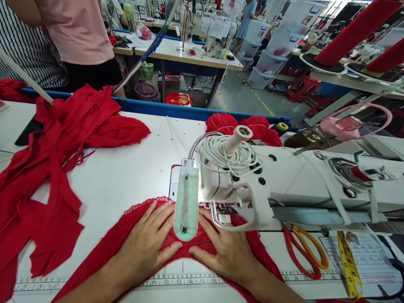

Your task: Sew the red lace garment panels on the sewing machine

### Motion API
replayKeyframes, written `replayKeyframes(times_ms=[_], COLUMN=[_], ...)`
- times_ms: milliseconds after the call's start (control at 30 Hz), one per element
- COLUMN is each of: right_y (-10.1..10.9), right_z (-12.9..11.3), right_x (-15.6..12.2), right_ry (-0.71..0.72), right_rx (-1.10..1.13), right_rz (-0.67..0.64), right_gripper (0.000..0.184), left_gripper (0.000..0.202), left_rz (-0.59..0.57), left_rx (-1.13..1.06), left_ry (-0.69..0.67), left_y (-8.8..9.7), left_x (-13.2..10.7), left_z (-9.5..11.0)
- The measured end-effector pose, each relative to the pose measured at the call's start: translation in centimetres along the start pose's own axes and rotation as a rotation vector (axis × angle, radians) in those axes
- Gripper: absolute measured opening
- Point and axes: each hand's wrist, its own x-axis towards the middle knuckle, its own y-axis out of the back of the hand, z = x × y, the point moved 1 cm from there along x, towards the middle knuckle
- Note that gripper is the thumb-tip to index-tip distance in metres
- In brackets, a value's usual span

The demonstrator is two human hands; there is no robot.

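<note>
Red fabric with a lace edge [110, 235] lies spread under the head of a white sewing machine [217, 181]. Pressed flat on this cloth, my left hand [151, 235] has its fingers spread just left of the lamp. My right hand [224, 244] also rests on the fabric, fingers extended, partly hidden under the machine's white guard. Between both hands hangs a pale green lamp [186, 206] on a bendy metal neck, which covers part of the cloth. The needle area is hidden behind the lamp and machine head.
A heap of red fabric pieces [91, 118] covers the table's left side. To the right lie scissors with red and orange handles [303, 252], a yellow tape measure [349, 265] and a written sheet [375, 261]. Red bundles [240, 126] sit behind the machine. Two people stand beyond the table.
</note>
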Motion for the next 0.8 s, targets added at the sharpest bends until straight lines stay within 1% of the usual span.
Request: replayKeyframes(times_ms=[167,367,500,633,800], right_y=[-0.04,0.12,0.21,0.42,0.7], right_z=[0.0,-0.27,-0.34,-0.39,-0.59], right_x=[-0.1,0.14,0.18,0.29,0.42], right_ry=[-0.009,-0.013,-0.016,-0.019,-0.036], right_rx=[-0.049,-0.047,-0.048,-0.015,0.013], right_rz=[-0.049,-0.038,-0.051,-0.064,-0.091], right_gripper=[0.062,0.062,0.066,0.066,0.064], left_gripper=[0.058,0.057,0.058,0.06,0.061], left_rz=[-0.044,-0.023,-0.003,0.007,-0.015], left_rx=[-0.026,-0.001,-0.009,-0.022,-0.067], left_ry=[0.018,0.006,-0.011,-0.001,0.012], left_y=[-0.41,-0.35,-0.35,-0.63,-0.79], left_x=[-0.43,-0.47,-0.46,-0.66,-0.8], left_z=[-0.12,-0.07,-0.1,-0.24,-0.25])
